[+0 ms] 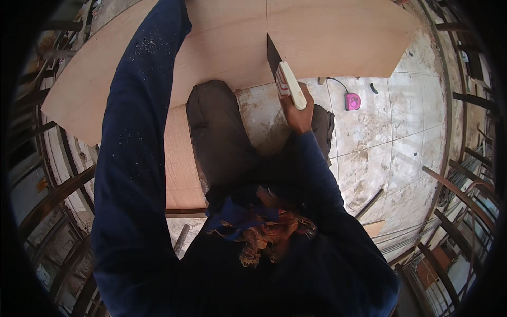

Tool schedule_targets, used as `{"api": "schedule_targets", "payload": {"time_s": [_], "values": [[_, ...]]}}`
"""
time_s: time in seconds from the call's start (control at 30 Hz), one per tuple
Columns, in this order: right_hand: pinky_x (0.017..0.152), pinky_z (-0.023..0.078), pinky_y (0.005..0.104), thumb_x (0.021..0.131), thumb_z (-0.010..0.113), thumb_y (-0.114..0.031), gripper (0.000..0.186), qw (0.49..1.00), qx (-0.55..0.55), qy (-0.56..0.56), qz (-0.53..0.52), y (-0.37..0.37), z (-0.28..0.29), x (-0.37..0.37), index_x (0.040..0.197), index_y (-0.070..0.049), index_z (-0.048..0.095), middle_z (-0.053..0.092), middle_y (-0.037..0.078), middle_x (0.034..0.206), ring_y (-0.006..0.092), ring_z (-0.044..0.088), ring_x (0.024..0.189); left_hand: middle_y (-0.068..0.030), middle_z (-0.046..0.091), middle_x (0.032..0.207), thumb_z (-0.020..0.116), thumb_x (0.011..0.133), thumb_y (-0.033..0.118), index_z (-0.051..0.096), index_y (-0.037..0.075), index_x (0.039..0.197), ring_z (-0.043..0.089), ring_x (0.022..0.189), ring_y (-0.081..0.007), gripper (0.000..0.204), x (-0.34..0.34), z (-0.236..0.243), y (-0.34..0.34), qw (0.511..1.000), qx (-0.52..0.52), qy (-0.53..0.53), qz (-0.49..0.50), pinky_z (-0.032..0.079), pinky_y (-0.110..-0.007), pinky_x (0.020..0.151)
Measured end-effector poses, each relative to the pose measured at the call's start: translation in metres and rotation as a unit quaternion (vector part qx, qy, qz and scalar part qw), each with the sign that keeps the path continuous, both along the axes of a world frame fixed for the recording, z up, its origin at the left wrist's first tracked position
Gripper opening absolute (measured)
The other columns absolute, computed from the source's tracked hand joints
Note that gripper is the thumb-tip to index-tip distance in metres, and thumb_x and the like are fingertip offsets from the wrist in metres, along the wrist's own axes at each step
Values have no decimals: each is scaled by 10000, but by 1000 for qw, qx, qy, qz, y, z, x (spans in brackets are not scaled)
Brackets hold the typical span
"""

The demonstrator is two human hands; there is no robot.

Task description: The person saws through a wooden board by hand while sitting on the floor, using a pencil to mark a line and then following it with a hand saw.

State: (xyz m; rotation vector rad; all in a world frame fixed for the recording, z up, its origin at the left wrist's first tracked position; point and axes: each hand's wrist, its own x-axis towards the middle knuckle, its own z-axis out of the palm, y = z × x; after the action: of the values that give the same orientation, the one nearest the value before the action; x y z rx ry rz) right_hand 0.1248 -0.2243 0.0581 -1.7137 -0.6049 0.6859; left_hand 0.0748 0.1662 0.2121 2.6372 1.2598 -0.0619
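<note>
1. Floor (369, 132) of pale, stained tiles spreads to the person's right and shows again between the knees
2. A wide light-brown wooden sheet (338, 37) lies across the upper part of the view, crossed by a thin dark straight line; whether that line is cut or drawn cannot be told
3. The person's left arm (140, 90), in a dark blue sleeve flecked with pale specks, stretches forward over the sheet; the left hand is out of view, so its grip cannot be told
4. Dark trousers (211, 116) cover two bent legs, whose knees point toward the sheet's near edge
5. A second light-brown board (179, 169) lies beside the left leg, partly hidden by the left arm
6. A saw (285, 74) with a dark blade and a white, red-marked handle is at the sheet's near edge, its blade in line with the thin dark line
7. The right hand (298, 113) is clamped around the saw's handle, fingers closed, near the right knee
8. A pink tape measure (353, 101) rests on the floor, to the right of that hand
9. A small dark scrap (374, 88) lies near the tape measure
</note>
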Motion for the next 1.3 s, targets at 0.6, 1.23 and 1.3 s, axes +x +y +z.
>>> {"api": "schedule_targets", "payload": {"time_s": [0.6,1.23,1.3], "values": [[967,475,336,824,595,-30,391,997,-55,-31,51,-116,57,-45,1213,12,591,683,144,1088,230,658,1066,-226,581,1352,699,591,820,588,-9,1327,540,1272,-377,1115,-16,-16,57,999,-2,36,35,422,-420,1065],[923,492,323,809,589,-22,342,998,-23,51,-1,-128,54,-45,1148,25,598,688,151,1062,227,668,1010,-239,552,1381,672,603,832,574,-20,1335,528,1288,-364,1128,-15,-16,51,999,20,29,21,420,-414,1072],[806,497,313,795,639,-25,332,999,-1,-35,19,-26,11,-16,1124,6,596,682,133,928,194,634,841,-242,566,1363,681,605,824,589,-18,1319,540,1275,-362,1108,13,-4,30,1000,16,23,0,429,-417,1062]]}}
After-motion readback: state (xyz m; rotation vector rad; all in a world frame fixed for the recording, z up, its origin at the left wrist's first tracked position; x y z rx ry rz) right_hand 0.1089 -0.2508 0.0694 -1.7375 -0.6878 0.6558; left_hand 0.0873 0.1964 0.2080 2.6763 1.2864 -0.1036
